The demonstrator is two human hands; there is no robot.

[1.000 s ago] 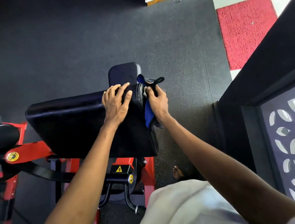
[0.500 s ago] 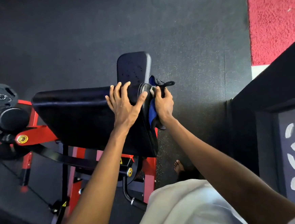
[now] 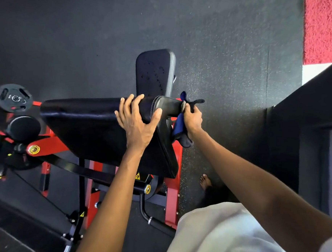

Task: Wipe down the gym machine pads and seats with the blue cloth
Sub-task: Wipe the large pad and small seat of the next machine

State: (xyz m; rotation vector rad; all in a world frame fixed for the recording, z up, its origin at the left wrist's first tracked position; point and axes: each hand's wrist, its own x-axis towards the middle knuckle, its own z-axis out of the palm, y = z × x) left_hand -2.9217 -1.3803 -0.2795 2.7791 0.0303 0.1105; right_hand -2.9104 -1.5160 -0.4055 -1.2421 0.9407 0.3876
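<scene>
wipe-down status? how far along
Done: nothing clearly finished; the pad looks clean, but wiping can't be confirmed. In hand: the right hand grips the cloth against the pad's right end, while the left hand rests on the pad's top. Left: the seat beyond shows speckles, and the cloth isn't on it.

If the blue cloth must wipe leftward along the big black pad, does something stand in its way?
Yes: the left hand rests on the pad, just left of the blue cloth gripped by the right hand. Nothing else visible lies on it.
</scene>
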